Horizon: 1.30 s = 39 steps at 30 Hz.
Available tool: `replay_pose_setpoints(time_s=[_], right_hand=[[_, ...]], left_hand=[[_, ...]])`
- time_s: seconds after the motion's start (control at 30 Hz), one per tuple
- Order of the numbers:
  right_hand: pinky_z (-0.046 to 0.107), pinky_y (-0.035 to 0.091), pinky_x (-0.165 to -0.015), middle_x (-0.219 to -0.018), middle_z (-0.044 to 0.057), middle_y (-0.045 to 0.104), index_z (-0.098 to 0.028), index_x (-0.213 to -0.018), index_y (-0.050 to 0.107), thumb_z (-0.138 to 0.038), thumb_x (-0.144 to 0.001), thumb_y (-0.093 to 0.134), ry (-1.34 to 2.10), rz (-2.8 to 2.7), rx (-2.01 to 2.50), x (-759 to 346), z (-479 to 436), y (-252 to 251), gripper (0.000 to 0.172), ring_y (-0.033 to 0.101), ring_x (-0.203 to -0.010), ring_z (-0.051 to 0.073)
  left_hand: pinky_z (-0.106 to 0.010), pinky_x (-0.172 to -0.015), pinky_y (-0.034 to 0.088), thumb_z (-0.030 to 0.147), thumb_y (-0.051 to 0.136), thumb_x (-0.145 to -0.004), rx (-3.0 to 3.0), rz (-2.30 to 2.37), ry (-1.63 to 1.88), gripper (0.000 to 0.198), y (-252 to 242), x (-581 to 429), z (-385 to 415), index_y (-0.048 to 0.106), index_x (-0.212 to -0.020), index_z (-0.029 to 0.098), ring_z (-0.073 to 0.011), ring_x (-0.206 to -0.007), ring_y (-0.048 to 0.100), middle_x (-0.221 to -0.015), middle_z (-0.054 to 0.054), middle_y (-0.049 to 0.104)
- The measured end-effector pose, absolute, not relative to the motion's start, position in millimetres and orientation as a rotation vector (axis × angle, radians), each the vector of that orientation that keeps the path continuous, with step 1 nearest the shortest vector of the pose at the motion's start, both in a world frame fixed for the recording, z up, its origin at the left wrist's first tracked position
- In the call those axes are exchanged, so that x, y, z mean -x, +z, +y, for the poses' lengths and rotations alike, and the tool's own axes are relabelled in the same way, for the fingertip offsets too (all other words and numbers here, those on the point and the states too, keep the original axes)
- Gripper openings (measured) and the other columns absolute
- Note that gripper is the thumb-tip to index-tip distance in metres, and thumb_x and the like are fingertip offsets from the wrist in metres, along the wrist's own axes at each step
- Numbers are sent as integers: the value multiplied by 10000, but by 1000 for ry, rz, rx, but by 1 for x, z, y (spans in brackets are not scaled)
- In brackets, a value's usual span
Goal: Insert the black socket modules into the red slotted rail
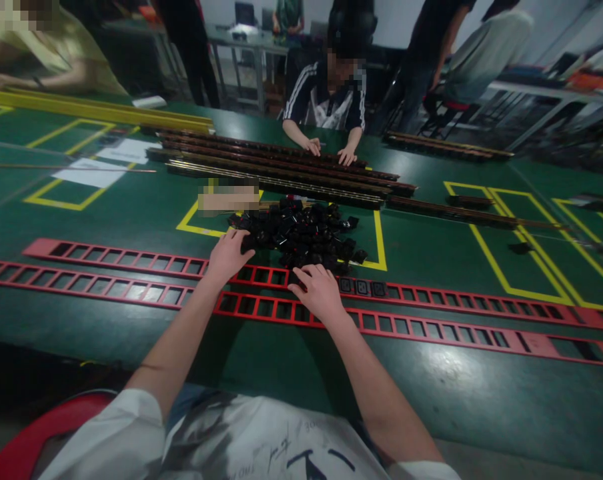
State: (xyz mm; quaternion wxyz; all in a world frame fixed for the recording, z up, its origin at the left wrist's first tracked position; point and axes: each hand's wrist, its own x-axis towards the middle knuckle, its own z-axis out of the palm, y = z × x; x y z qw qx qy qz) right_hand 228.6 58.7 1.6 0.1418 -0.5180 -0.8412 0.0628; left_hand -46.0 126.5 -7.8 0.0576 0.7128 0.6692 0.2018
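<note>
My left hand [230, 255] is at the left edge of a heap of small black square parts [301, 230]. Its thumb and fingers are apart, with black parts just beyond the fingertips. My right hand [317, 290] lies over the upper red slotted rail [171, 264], fingers forward and thumb out to the side; nothing shows between them. What lies under that palm is hidden. Just right of it, black square inserts [362, 287] sit side by side in the rail's openings. Nearer to me runs a second red slotted rail [276, 310], roughly parallel, crossed by both forearms.
Long dark strips [281, 175] lie in a stack behind the heap. Across the table [456, 253], a co-worker's hands [347, 156] rest at those strips. White papers [91, 170] lie at left, near a long yellow bar [96, 110]. Yellow tape outlines [381, 240] mark the green surface.
</note>
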Motion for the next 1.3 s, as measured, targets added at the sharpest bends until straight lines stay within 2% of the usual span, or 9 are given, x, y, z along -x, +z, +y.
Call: replay_pose_setpoints(time_s=[0.1, 0.17, 0.37, 0.7, 1.1, 1.3], right_hand=[[430, 471, -928, -1230, 108, 693, -242, -1341, 675, -447, -989, 629, 187, -2418, 1483, -229, 59, 0, 410, 570, -1161, 278], [426, 468, -927, -1231, 108, 693, -240, -1336, 676, -447, -989, 629, 186, -2413, 1482, -229, 59, -1, 407, 569, -1163, 278], [413, 458, -928, -1242, 103, 691, -240, -1331, 671, -444, -989, 632, 197, -2414, 1488, -228, 59, 2, 400, 563, -1171, 272], [420, 457, -935, -1248, 102, 691, -239, -1335, 674, -456, -990, 621, 225, -2406, 1497, -228, 58, 2, 411, 560, -1175, 272], [418, 448, -938, -1246, 96, 698, -214, -1358, 657, -456, -992, 615, 236, -2412, 1506, -228, 59, 3, 441, 566, -1167, 272], [419, 448, -939, -1252, 95, 697, -220, -1357, 657, -451, -992, 614, 243, -2415, 1511, -228, 59, 3, 434, 566, -1170, 268]], left_hand=[[-453, -958, 550, 229, 649, -861, -2176, 1979, 684, 312, -10, 42, 126, 652, -1172, 209, -303, -1063, 643, -1157, -103, 615], [-422, -978, 547, 212, 623, -867, -2228, 1810, 824, 277, -9, 36, 120, 666, -1141, 212, -264, -1054, 643, -1141, -84, 598], [-394, -1018, 535, 199, 640, -854, -2151, 1480, 1104, 415, 2, 13, 88, 623, -1268, 215, -224, -1132, 622, -1199, -65, 618], [-466, -1041, 522, 278, 677, -873, -2150, 1273, 947, 436, -4, 1, 70, 636, -1304, 223, -257, -1163, 631, -1230, -87, 692], [-456, -1039, 511, 231, 664, -886, -2207, 1196, 899, 433, -3, 0, 69, 634, -1318, 214, -254, -1172, 624, -1257, -93, 694], [-486, -1047, 494, 231, 670, -890, -2228, 1211, 847, 420, -3, -1, 70, 641, -1310, 233, -272, -1192, 629, -1276, -95, 699]])
